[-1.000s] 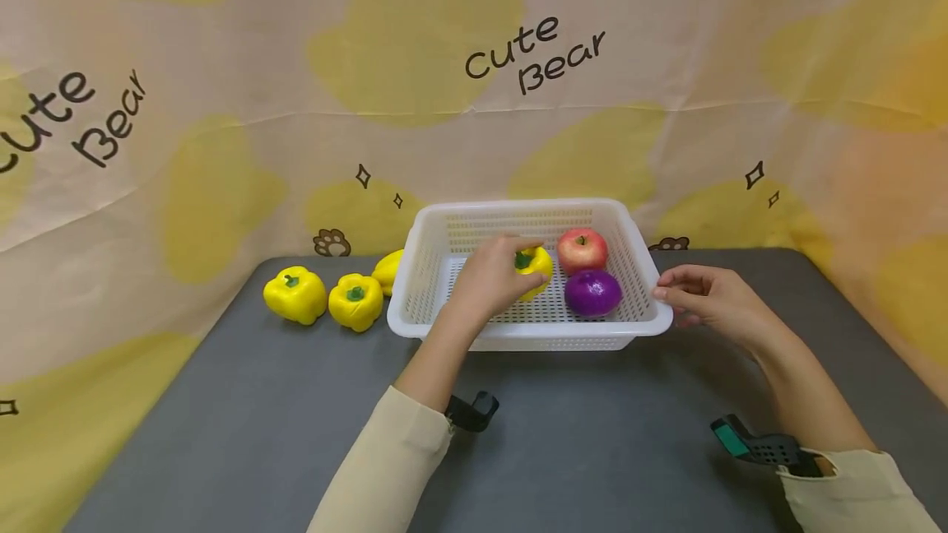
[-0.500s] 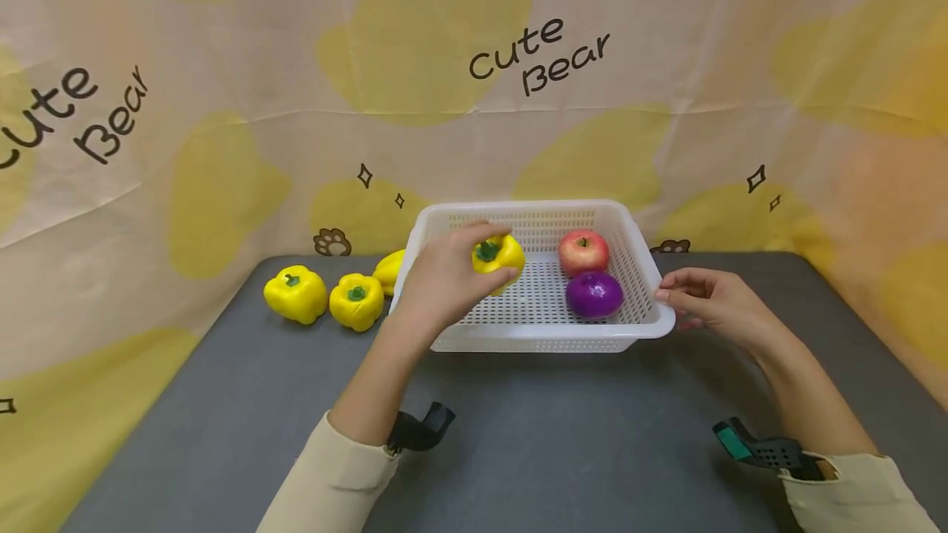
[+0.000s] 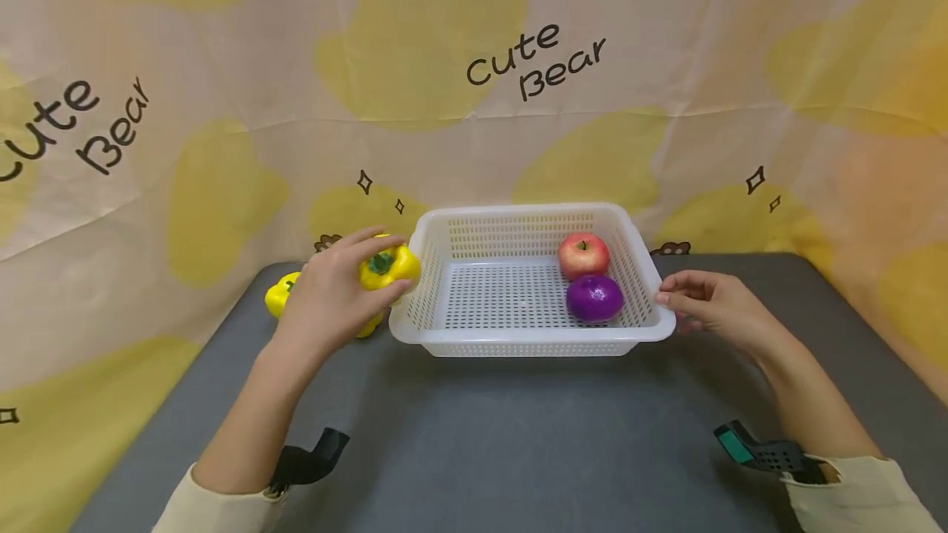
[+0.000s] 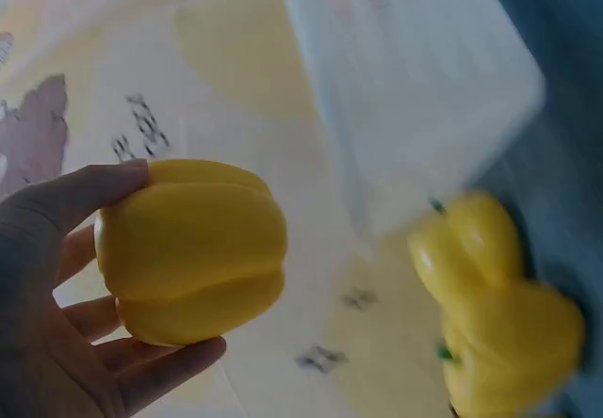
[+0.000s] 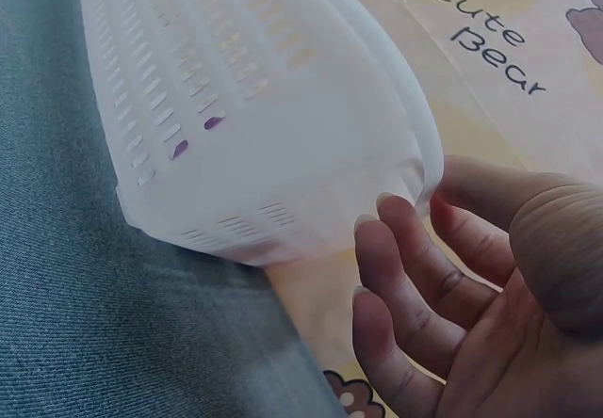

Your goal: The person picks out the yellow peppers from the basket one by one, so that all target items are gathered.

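My left hand (image 3: 333, 290) grips a yellow bell pepper (image 3: 392, 268) at the basket's left end, raised above the table. In the left wrist view the thumb and fingers wrap the sides of that bell pepper (image 4: 193, 249). The white plastic basket (image 3: 529, 336) has slotted walls. Inside its right half lie a red apple (image 3: 583, 255) and a shiny purple round vegetable (image 3: 595, 298), side by side. My right hand (image 3: 714, 303) pinches the basket's right rim between thumb and fingers; the right wrist view shows the thumb at the rim (image 5: 429, 145).
More yellow peppers (image 3: 278, 294) lie on the grey table (image 3: 518, 434) left of the basket, partly hidden by my left hand; the left wrist view shows them (image 4: 513, 343) near the basket's corner. A patterned cloth (image 3: 474, 155) hangs behind the table.
My left hand has carried the yellow bell pepper out of the basket to the left, past its left rim. The right hand has stayed at the right rim.
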A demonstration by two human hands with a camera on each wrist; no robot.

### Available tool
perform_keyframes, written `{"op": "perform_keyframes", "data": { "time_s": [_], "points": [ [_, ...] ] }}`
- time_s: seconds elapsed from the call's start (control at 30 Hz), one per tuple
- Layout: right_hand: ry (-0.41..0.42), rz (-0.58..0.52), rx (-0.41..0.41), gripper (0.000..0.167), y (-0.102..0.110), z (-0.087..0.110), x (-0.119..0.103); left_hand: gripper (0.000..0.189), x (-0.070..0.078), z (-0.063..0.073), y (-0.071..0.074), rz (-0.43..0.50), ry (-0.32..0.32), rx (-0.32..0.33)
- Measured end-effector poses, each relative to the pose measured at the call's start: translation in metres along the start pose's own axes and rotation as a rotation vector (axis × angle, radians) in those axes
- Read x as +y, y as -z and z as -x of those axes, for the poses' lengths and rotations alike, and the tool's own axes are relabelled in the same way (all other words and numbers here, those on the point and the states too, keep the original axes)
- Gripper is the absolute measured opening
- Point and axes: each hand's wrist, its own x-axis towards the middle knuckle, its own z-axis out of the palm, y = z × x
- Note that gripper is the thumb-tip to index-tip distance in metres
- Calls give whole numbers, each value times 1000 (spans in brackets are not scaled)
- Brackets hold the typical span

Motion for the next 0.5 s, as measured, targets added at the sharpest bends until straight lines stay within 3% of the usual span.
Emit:
{"op": "perform_keyframes", "data": {
  "time_s": [0.2, 0.5],
  "points": [
    [-14, 12, 3, 51, 1, 0, -2, 48, -28, 23, 1, -43, 47, 84],
    [-2, -10, 2, 50, -1, 0, 0, 49, -54, 47, -3, -61, 72, 161]
  ]
}}
